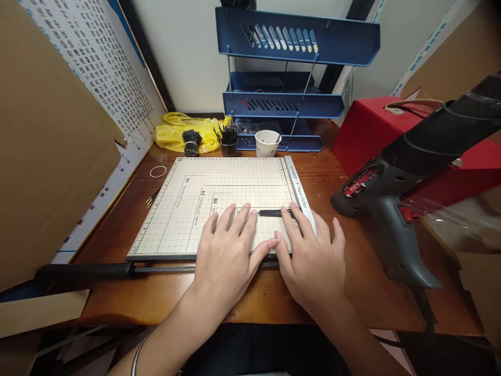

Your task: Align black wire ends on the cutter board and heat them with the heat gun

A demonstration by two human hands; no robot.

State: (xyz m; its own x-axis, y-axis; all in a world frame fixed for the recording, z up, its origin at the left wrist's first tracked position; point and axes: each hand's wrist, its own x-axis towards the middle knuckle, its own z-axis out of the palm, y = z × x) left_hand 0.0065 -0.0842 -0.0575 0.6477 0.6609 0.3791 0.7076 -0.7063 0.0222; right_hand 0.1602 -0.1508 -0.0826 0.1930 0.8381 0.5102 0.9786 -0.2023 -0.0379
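Observation:
A paper cutter (172,209) with a cream gridded board lies in front of me on the wooden table. On its board, a small bunch of thin black strips (269,213) lies sideways near the metal rail (300,196). My left hand (229,245) rests on the board with its fingers spread, the index fingertip close to the bunch's left end. My right hand (313,256) lies over the right edge of the board and rail, fingers stretched out. Its index and middle fingertips are at the bunch's right end, which they partly hide. Both thumb tips meet.
The cutter's black-handled arm (90,270) runs along the table's front edge. Behind stand a tied black bundle (191,142), a dark cup of black strips (228,141), a white paper cup (267,143) and blue tray shelves (282,104). At right is a heat gun (395,198) before a red box (368,125).

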